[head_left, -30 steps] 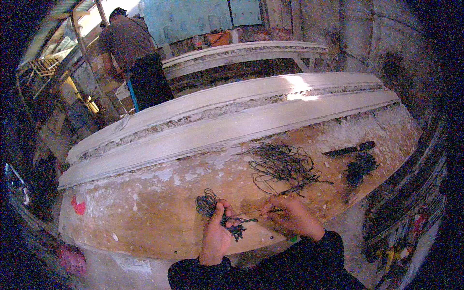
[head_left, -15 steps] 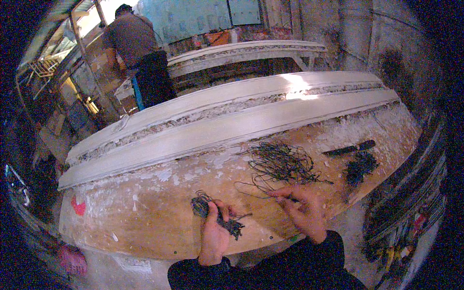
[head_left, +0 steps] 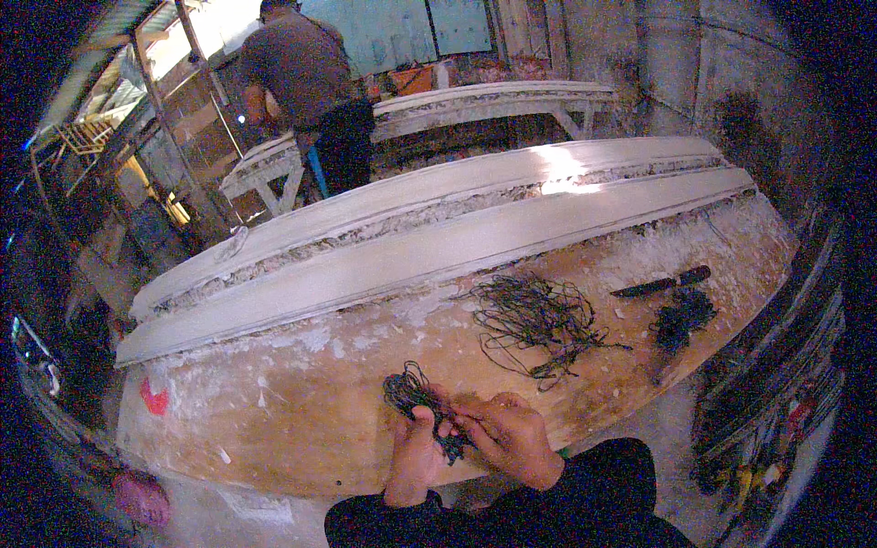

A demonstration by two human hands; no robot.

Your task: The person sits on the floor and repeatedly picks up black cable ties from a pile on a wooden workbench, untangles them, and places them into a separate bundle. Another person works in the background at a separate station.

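Observation:
My left hand (head_left: 416,457) is closed round a bundle of dark string (head_left: 413,388), its loops sticking out above the thumb and its ends hanging below the fingers. My right hand (head_left: 516,434) is brought up against the left, fingers pinched together at the bundle; the strand between them is mostly hidden. A loose tangle of the same dark string (head_left: 539,324) lies on the wooden tabletop (head_left: 301,402) beyond my right hand. To its right are a dark-handled knife (head_left: 662,281) and a smaller dark clump of strands (head_left: 683,320).
Pale long boards (head_left: 438,247) run along the table's far side. Behind them another person (head_left: 301,73) stands by a whitish bench (head_left: 493,96). A red patch (head_left: 153,397) marks the table's left end; a pink object (head_left: 142,498) is on the floor below.
My right hand has moved left from the tangle to the bundle in my left hand. The strand trailing from the tangle no longer shows. The other person has shifted right.

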